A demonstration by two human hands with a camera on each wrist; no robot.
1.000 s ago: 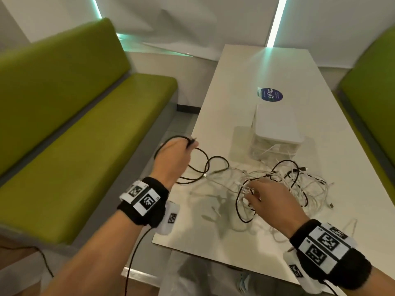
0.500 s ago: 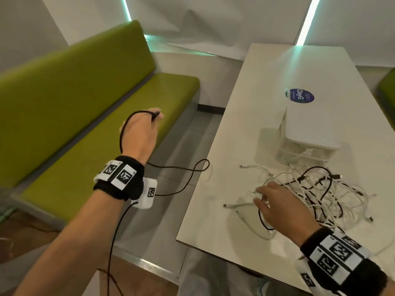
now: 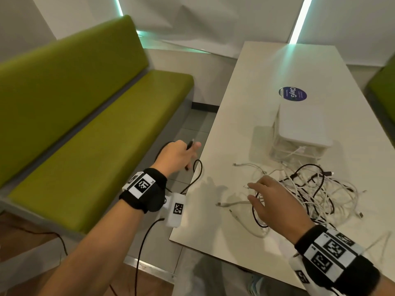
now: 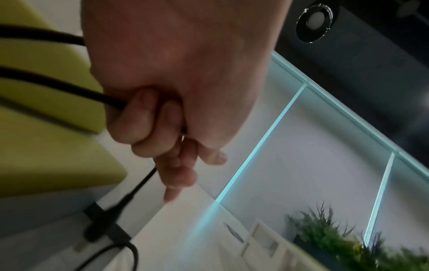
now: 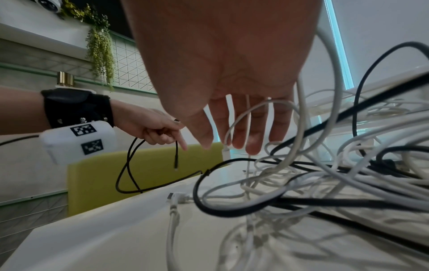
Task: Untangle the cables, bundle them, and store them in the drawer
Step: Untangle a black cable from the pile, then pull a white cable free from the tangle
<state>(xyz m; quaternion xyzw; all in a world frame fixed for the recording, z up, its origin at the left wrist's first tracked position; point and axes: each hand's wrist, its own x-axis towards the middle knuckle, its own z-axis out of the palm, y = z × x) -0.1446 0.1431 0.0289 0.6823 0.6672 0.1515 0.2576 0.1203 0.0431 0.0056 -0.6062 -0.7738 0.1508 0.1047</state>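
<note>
Sorting tangled cables at a white bench (image 3: 267,86) flanked by green sofas (image 3: 89,107).
Left hand (image 3: 177,155) gripping black cable (image 5: 130,165) beyond bench edge; right hand (image 3: 275,201), fingers spread, hovering over cable tangle (image 3: 310,189) beside drawer box (image 3: 299,129).

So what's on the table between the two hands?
In the head view, bare table lies between the left hand and right hand, crossed by the black cable.
</note>
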